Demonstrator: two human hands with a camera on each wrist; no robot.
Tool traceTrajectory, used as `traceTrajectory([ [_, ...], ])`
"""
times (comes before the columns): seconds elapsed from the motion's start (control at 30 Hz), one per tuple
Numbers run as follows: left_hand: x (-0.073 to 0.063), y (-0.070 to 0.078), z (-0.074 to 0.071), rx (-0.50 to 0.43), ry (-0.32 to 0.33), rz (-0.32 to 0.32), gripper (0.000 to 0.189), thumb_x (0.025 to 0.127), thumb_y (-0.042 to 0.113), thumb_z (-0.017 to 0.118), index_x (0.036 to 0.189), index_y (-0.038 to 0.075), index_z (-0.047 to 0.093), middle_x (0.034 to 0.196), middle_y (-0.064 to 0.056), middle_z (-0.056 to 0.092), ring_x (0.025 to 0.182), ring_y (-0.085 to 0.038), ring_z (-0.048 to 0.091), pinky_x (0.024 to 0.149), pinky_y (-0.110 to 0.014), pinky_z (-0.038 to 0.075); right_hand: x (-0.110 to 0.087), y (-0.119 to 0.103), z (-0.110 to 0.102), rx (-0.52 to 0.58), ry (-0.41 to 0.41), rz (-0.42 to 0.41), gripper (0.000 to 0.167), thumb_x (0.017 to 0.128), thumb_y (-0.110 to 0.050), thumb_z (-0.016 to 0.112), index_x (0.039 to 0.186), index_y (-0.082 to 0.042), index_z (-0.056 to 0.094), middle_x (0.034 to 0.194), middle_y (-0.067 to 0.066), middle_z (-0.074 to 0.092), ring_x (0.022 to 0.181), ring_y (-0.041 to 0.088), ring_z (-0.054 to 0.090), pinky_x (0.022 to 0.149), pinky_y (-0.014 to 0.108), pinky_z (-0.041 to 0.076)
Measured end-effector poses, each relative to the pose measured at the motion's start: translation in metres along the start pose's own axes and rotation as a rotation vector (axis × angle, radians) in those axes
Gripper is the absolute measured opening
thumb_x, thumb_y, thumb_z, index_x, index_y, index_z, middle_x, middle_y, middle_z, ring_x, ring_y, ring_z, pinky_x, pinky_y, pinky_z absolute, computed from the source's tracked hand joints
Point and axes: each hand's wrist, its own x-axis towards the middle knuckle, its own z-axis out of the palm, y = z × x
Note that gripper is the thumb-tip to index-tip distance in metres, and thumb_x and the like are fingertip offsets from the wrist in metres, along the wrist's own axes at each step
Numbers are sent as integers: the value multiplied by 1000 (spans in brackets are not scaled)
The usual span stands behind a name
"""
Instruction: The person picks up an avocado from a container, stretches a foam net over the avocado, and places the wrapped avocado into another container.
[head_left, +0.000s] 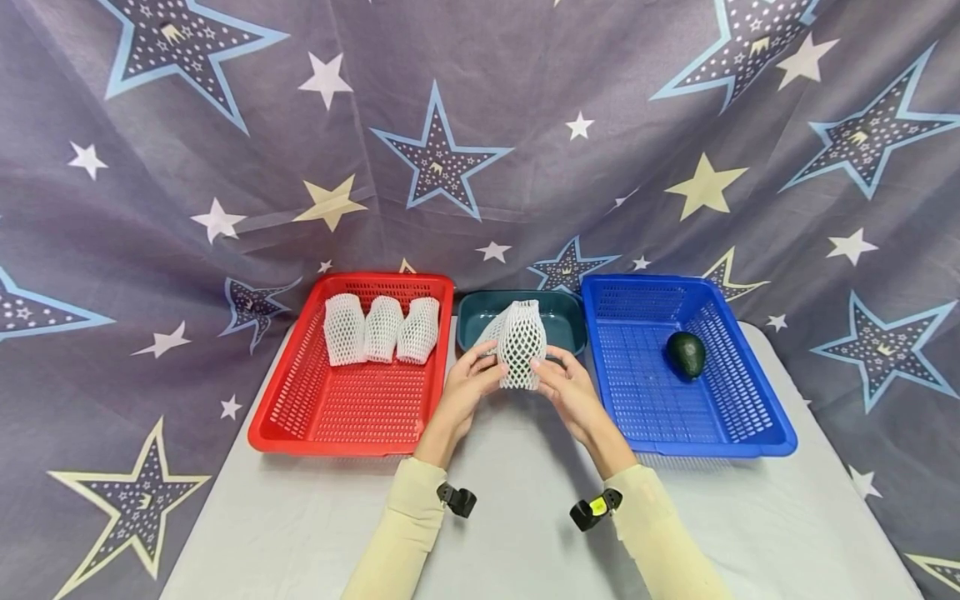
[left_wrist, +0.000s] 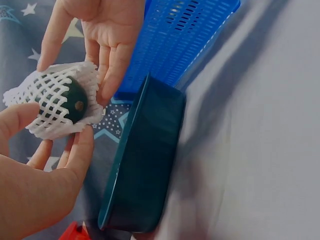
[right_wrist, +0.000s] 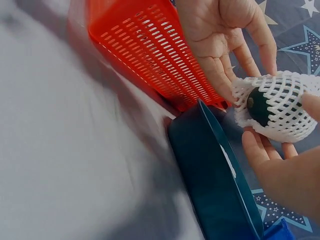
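Note:
Both hands hold a dark green avocado [left_wrist: 77, 102] wrapped in a white foam net [head_left: 522, 342], up over the front of the dark green tray. My left hand [head_left: 467, 385] pinches the net from the left with thumb and fingers. From the other side, my right hand [head_left: 567, 392] grips it the same way. The avocado's stem end [right_wrist: 251, 103] shows through the net's open end, which faces the wrists. Behind the held net, another white foam net [head_left: 491, 330] lies in the tray [head_left: 566, 312], partly hidden.
To the left stands a red basket [head_left: 281, 417] with several net-wrapped pieces [head_left: 384, 327] in a row at its back. A blue basket [head_left: 645, 417] on the right holds one bare avocado [head_left: 686, 355]. A star-patterned cloth [head_left: 480, 100] hangs behind the white table [head_left: 517, 517].

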Motion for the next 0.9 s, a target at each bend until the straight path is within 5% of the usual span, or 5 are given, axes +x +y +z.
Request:
traceTrajectory([
  [0.3, -1, 5, 1, 126, 33, -19, 63, 88, 17, 78, 145, 8, 54, 141, -19, 54, 107, -18, 59, 85, -29, 55, 1, 3, 5, -43, 41, 2, 42, 94, -1, 66, 130, -2, 43, 97, -1, 62, 91, 9, 63, 83, 25, 53],
  [0.63, -6, 25, -12, 140, 6, -36, 63, 85, 14, 81, 135, 12, 42, 116, -13, 68, 84, -12, 65, 72, -26, 53, 1, 2, 24, -45, -20, -10, 42, 97, -2, 63, 136, 0, 46, 103, 0, 65, 95, 10, 65, 84, 23, 55],
  [0.9, -11, 61, -39, 247, -10, -73, 80, 81, 11, 83, 146, 16, 36, 129, -13, 63, 110, -17, 61, 89, -31, 52, 4, -5, 55, -128, -61, -28, 48, 97, -4, 64, 142, 4, 50, 112, 7, 60, 95, 9, 61, 80, 22, 55],
])
